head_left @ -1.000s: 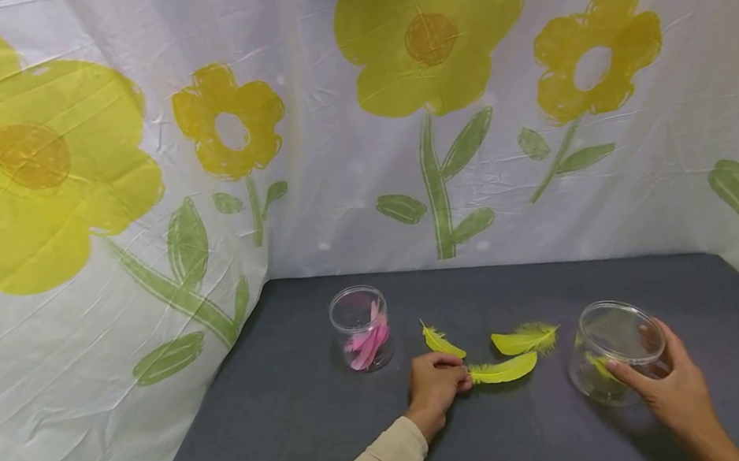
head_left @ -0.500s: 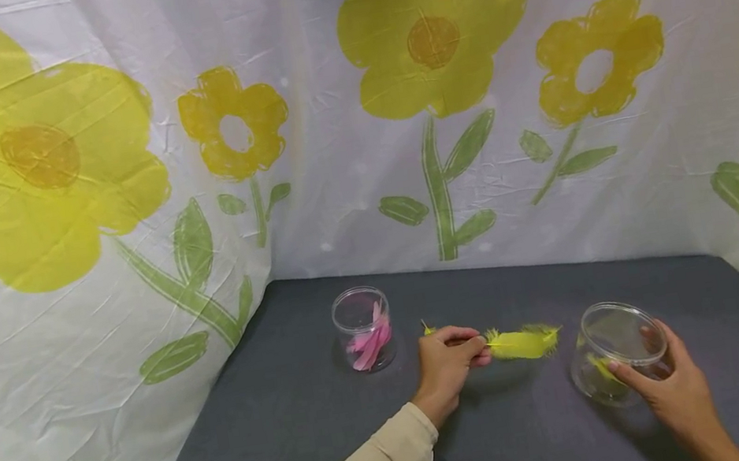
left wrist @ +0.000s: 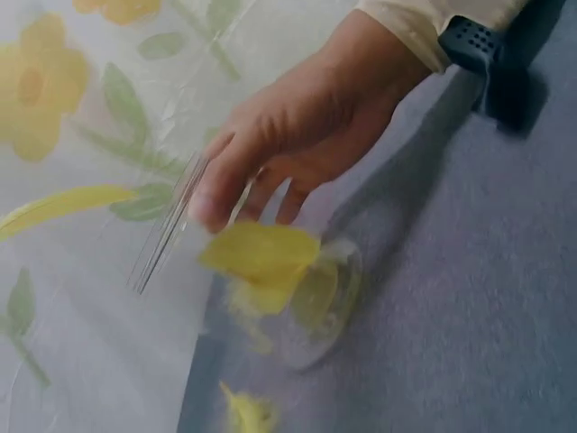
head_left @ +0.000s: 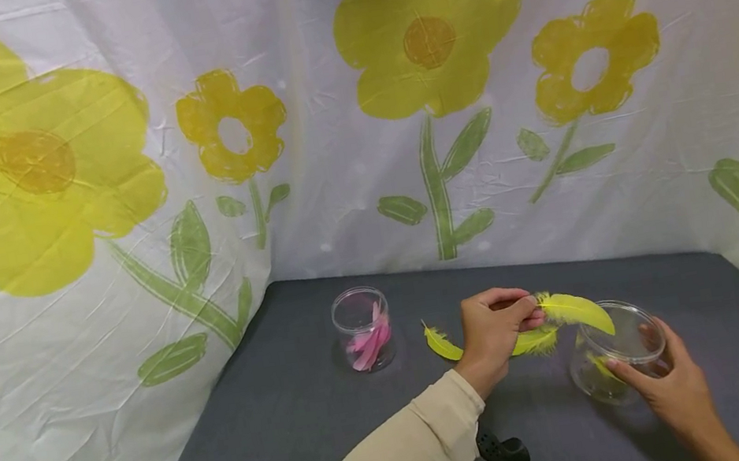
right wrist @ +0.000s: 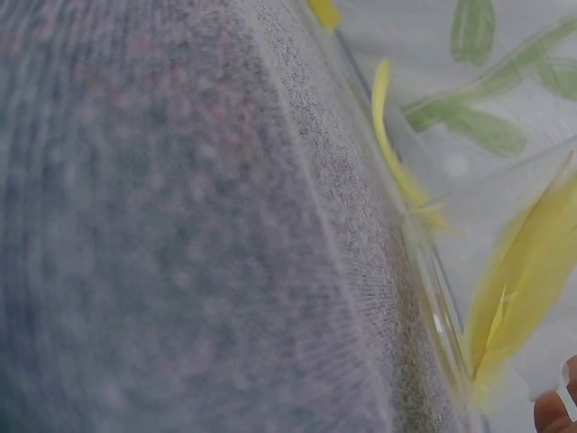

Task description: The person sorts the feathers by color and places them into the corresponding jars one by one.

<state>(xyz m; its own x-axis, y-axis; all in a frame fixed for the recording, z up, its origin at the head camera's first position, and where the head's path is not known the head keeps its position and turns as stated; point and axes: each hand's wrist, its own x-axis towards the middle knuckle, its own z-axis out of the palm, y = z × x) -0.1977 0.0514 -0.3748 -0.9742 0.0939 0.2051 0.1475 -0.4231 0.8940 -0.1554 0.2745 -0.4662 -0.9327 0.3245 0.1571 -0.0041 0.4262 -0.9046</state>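
Observation:
In the head view my left hand [head_left: 495, 333] pinches a yellow feather [head_left: 576, 309] by its quill end, and the broad tip overlaps the rim of a clear jar [head_left: 582, 380]. My right hand [head_left: 681, 385] grips that jar on its right side, tilting it leftward. Inside it lies another yellow feather [head_left: 602, 366]. The left wrist view shows the right hand [left wrist: 297, 126] around the jar, with yellow feather [left wrist: 261, 257] at its wall. Two more yellow feathers lie on the table: one curved feather [head_left: 440, 343], and a fluffy feather [head_left: 537, 341] partly hidden behind the left hand.
A second clear jar [head_left: 342, 350] holding pink feathers [head_left: 372, 342] stands upright at the back left. The dark grey table [head_left: 298, 424] meets a white curtain [head_left: 338, 211] printed with yellow flowers. A black wrist camera [head_left: 505, 452] hangs beneath the left sleeve.
My left hand has lifted one yellow feather from the table and carried it right and upward to the jar's rim. My right hand and the tilted jar have stayed in place.

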